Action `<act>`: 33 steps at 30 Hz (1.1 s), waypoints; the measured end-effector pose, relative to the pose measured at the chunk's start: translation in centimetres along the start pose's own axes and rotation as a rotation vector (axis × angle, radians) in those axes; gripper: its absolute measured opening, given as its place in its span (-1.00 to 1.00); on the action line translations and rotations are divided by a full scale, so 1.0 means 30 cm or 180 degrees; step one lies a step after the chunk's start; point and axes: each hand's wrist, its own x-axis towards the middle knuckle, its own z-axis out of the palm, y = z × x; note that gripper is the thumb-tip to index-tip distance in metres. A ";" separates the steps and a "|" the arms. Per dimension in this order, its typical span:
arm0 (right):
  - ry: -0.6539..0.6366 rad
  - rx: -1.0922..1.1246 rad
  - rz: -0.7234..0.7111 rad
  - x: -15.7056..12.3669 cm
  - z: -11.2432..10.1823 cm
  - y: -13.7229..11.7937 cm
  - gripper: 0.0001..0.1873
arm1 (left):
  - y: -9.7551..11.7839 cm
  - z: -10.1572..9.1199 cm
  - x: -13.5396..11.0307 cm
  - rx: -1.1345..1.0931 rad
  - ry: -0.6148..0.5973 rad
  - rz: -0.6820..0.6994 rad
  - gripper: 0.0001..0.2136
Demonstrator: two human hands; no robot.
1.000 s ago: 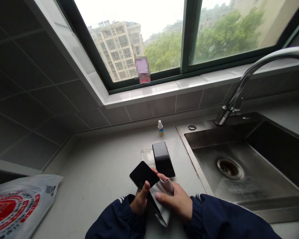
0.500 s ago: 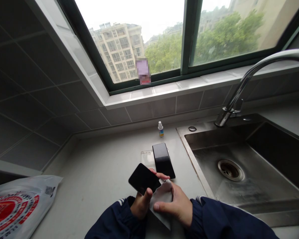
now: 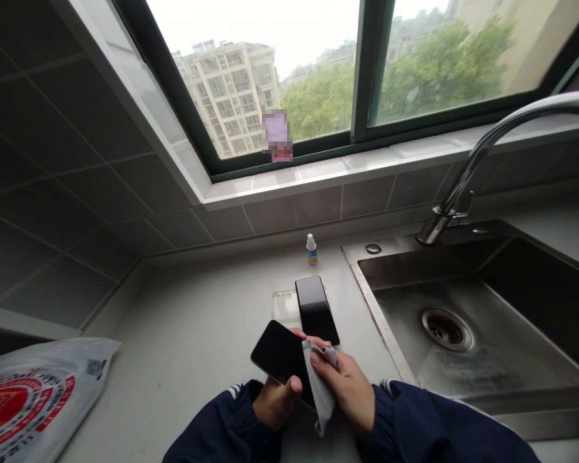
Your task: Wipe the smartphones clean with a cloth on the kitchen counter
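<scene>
My left hand point(image 3: 276, 402) is closed around a black smartphone point(image 3: 280, 352), its dark face turned up and tilted, with the thumb along the near edge. In my right hand point(image 3: 350, 390) is a grey cleaning cloth point(image 3: 322, 392) with a zigzag edge, folded over the phone's right end. Just beyond my hands a second dark phone point(image 3: 315, 310) lies on the counter. It partly covers a clear phone case point(image 3: 284, 305). Farther back stands a small white spray bottle point(image 3: 311, 249) with a blue and yellow label.
On the right is a steel sink point(image 3: 361, 283) with a curved faucet point(image 3: 468, 157). A white plastic bag point(image 3: 84, 373) with red print lies at the left on the pale countertop point(image 3: 174, 334). A window point(image 3: 318, 83) rises behind the counter.
The cloth, with my right hand, has shifted up the phone and now wraps its right end; the right thumb has moved upward. The held phone has turned slightly.
</scene>
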 end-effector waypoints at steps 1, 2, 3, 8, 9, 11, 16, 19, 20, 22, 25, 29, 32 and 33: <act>0.0028 0.0032 0.0027 0.002 -0.002 0.002 -0.45 | -0.002 -0.005 -0.003 0.0094 0.0020 -0.0029 -0.41; 0.0040 0.0074 0.0033 0.004 -0.003 0.005 -0.46 | -0.004 -0.010 -0.006 0.0173 0.0051 -0.0051 -0.42; 0.0041 0.0110 0.0032 0.006 -0.005 0.009 -0.47 | -0.006 -0.015 -0.008 0.0221 0.0083 -0.0058 -0.43; -0.0055 0.0640 0.0145 0.012 -0.003 0.036 -0.48 | -0.020 -0.027 -0.006 0.0050 0.0079 -0.0038 -0.44; -0.0102 0.0800 0.0158 0.013 0.001 0.039 -0.47 | -0.023 -0.028 -0.005 -0.0008 0.0083 -0.0027 -0.43; -0.0175 0.1066 0.0138 0.015 0.009 0.039 -0.43 | -0.030 -0.028 -0.002 -0.0173 0.0141 -0.0015 -0.43; -0.0424 0.1142 0.0165 0.014 0.016 0.021 -0.42 | -0.040 -0.023 0.007 -0.0835 0.0402 0.0006 -0.47; -0.0630 0.0968 0.0092 0.007 0.013 0.009 -0.40 | -0.035 -0.015 0.010 -0.1052 0.0604 -0.0027 -0.50; -0.0695 0.0950 0.0062 0.004 0.013 0.005 -0.36 | -0.032 -0.012 0.009 -0.1030 0.0683 -0.0017 -0.50; -0.0795 0.0975 0.0015 -0.001 0.017 -0.003 -0.22 | -0.027 -0.010 0.007 -0.0878 0.0786 0.0015 -0.50; -0.0780 0.0927 -0.0106 -0.006 0.025 -0.009 -0.10 | -0.024 -0.011 0.003 -0.0577 0.0757 0.0080 -0.47; -0.0599 0.0577 0.0035 -0.006 0.019 -0.003 -0.27 | -0.028 -0.017 -0.002 -0.0434 0.0606 0.0090 -0.45; -0.0405 0.0419 0.0228 -0.004 0.007 0.005 -0.43 | -0.032 -0.021 -0.006 -0.0529 0.0482 0.0022 -0.45; -0.0352 0.0399 0.0249 -0.002 0.003 0.008 -0.47 | -0.033 -0.022 -0.008 -0.0583 0.0438 -0.0021 -0.45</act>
